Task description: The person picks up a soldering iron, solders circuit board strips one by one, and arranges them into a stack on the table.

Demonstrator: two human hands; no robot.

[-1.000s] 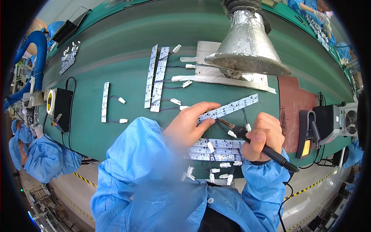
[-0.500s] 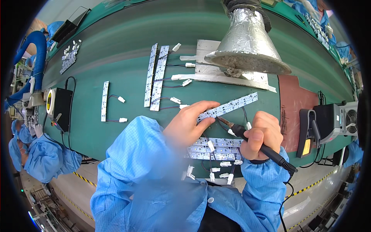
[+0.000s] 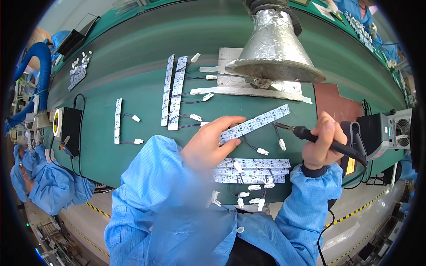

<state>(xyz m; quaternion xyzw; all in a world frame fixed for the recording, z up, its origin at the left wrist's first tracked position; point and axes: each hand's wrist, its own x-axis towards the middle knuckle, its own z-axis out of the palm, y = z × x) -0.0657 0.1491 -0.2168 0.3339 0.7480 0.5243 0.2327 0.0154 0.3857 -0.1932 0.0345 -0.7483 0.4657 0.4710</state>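
Observation:
My left hand [image 3: 212,141] pinches the near left end of a narrow white LED circuit board [image 3: 259,123] between thumb and fingers. The board slants up to the right, with thin wires and white connectors [image 3: 262,151] hanging below it. In my right hand [image 3: 325,139] is a soldering iron [image 3: 306,134], its tip pointing left, just below the board's right half. Whether the tip touches a wire there I cannot tell. Nearer to me lies a stack of similar boards [image 3: 253,171], their wires and white plugs trailing toward the table edge.
Two long boards [image 3: 177,95] lie beyond my left hand, and a shorter one [image 3: 118,122] farther left. A foil-covered fume hood [image 3: 275,48] hangs over a taped white plate [image 3: 226,84]. At right stand a soldering station [image 3: 375,135] and its iron holder [image 3: 350,146]; a black box [image 3: 69,126] stands left.
My right hand has drawn the soldering iron rightward, away from the board's lower left part. My left hand keeps its hold on the board. The whole view has shifted slightly.

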